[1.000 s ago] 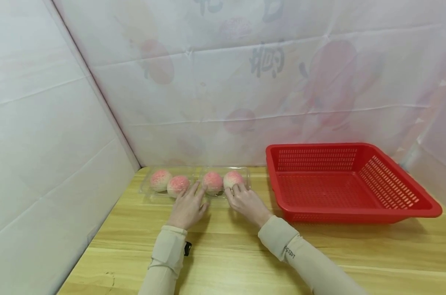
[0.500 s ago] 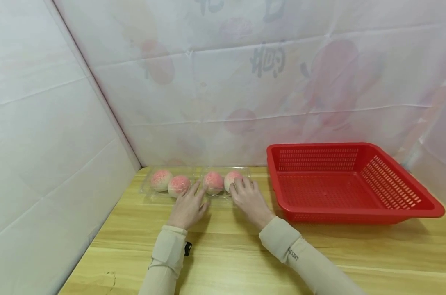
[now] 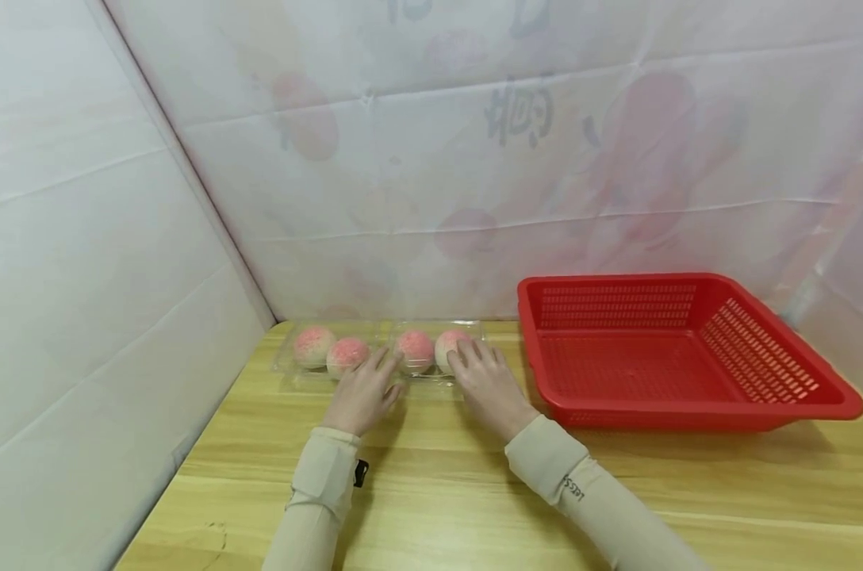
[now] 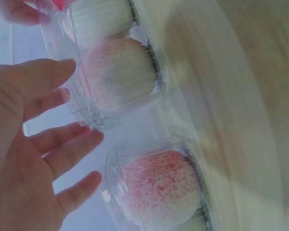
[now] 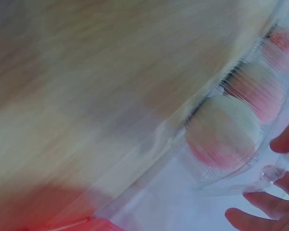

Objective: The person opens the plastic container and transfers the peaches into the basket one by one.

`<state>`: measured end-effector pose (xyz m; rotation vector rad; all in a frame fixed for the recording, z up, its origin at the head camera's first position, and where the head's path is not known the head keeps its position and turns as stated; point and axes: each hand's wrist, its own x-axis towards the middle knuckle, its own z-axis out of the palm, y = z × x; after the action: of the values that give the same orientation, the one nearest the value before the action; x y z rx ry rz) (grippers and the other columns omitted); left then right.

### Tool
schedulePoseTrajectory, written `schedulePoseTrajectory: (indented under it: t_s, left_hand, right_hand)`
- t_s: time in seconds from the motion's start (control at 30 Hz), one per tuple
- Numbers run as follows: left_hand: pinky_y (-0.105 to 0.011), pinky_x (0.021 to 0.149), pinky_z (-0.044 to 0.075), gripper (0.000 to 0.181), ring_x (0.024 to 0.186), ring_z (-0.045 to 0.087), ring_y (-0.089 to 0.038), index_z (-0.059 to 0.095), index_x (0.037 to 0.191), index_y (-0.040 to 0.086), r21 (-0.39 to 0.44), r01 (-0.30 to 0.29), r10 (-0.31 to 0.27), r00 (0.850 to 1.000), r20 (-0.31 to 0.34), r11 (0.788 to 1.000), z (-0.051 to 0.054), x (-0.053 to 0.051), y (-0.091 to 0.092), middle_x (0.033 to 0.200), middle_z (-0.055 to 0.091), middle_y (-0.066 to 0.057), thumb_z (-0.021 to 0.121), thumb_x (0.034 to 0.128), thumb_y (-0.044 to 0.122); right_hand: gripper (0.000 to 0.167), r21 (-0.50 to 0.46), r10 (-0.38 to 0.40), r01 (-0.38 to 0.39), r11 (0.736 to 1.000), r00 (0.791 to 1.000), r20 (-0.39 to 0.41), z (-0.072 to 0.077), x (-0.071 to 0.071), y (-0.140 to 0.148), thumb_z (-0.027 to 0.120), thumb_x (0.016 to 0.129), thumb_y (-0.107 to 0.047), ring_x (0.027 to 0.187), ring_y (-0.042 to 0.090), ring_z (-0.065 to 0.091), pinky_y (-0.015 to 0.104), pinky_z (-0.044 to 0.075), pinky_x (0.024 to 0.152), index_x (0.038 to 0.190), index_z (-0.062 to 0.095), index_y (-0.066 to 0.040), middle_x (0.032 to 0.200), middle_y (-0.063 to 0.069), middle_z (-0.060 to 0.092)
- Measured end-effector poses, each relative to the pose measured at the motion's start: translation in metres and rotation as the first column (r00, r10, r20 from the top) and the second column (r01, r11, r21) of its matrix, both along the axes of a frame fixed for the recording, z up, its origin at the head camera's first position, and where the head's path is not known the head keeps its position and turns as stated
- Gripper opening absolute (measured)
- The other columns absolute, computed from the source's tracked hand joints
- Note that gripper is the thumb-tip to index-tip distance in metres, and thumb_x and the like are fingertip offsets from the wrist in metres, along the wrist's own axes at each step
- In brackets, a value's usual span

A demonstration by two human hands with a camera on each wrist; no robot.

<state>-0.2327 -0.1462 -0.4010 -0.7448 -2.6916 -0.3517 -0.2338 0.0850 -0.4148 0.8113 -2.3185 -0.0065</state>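
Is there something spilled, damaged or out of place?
Nothing clearly stands out: the balls are inside the clear boxes, and the red basket stands upright. Small dark marks on the table may be wood grain.

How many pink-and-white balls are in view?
4, left to right: first ball and second ball in the left clear box; third ball and fourth ball, the last partly behind the right hand, in the right clear box.

A person's left arm (image 3: 312, 503) and right arm (image 3: 610, 503) stretch forward, the right slanting inward more sharply. The left hand (image 3: 362, 396) and right hand (image 3: 492, 388) sit near each other but apart, backs up, the left's fingers (image 4: 73, 153) spread, the right's loosely extended.
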Motion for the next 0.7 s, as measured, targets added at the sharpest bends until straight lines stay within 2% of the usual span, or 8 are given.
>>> schedulePoseTrajectory:
  t_s: [0.13, 0.27, 0.43, 0.57, 0.7]
  left_hand:
    - [-0.064, 0.099, 0.047, 0.048, 0.119, 0.059, -0.047, 0.060, 0.133, 0.000, -0.005, 0.013, -0.013, 1.000, -0.024, 1.000, 0.002, -0.002, 0.001, 0.134, 0.058, -0.030, 0.078, 0.0902, 0.012]
    - [-0.063, 0.094, 0.052, 0.049, 0.111, 0.063, -0.048, 0.060, 0.132, 0.000, 0.006, 0.027, -0.027, 0.998, -0.049, 1.000, 0.002, -0.005, 0.001, 0.130, 0.060, -0.031, 0.080, 0.0876, 0.010]
    - [-0.062, 0.088, 0.054, 0.058, 0.101, 0.066, -0.049, 0.054, 0.136, 0.003, 0.012, 0.039, -0.038, 0.999, -0.030, 0.999, 0.002, -0.009, 0.003, 0.127, 0.059, -0.032, 0.082, 0.0860, 0.009]
    - [-0.059, 0.084, 0.057, 0.053, 0.093, 0.068, -0.045, 0.057, 0.132, 0.002, 0.005, 0.038, -0.038, 0.999, -0.015, 0.999, 0.003, -0.011, 0.004, 0.127, 0.058, -0.032, 0.082, 0.0859, 0.010]
    - [-0.059, 0.084, 0.057, 0.049, 0.097, 0.067, -0.046, 0.059, 0.128, 0.000, -0.006, 0.057, -0.057, 0.998, -0.003, 0.998, 0.004, -0.015, 0.004, 0.132, 0.056, -0.033, 0.082, 0.0859, 0.009]
  right_hand:
    - [0.036, -0.008, 0.008, -0.008, 1.000, 1.000, 0.026, 0.001, -0.001, 0.001, 0.077, 0.076, 0.005, 0.104, 0.040, 0.061, 0.050, 0.059, 0.074, 0.109, 0.062, 0.001, 0.113, 0.020, 0.062]
    - [0.034, -0.014, 0.017, -0.017, 1.000, 0.999, 0.050, 0.001, -0.001, 0.002, 0.075, 0.078, 0.003, 0.102, 0.039, 0.061, 0.049, 0.059, 0.070, 0.110, 0.061, 0.002, 0.113, 0.020, 0.061]
    - [0.035, -0.017, 0.020, -0.019, 1.000, 0.998, 0.067, 0.002, -0.001, 0.003, 0.073, 0.078, 0.003, 0.102, 0.038, 0.060, 0.044, 0.060, 0.063, 0.110, 0.060, 0.002, 0.114, 0.020, 0.061]
    - [0.036, -0.022, 0.030, -0.028, 0.999, 0.997, 0.074, 0.003, -0.001, 0.003, 0.074, 0.077, 0.003, 0.103, 0.038, 0.060, 0.040, 0.060, 0.054, 0.111, 0.060, 0.002, 0.116, 0.021, 0.060]
    - [0.037, -0.025, 0.041, -0.039, 0.999, 0.997, 0.072, 0.003, -0.001, 0.004, 0.076, 0.077, 0.002, 0.104, 0.039, 0.061, 0.040, 0.060, 0.053, 0.110, 0.060, 0.003, 0.116, 0.021, 0.060]
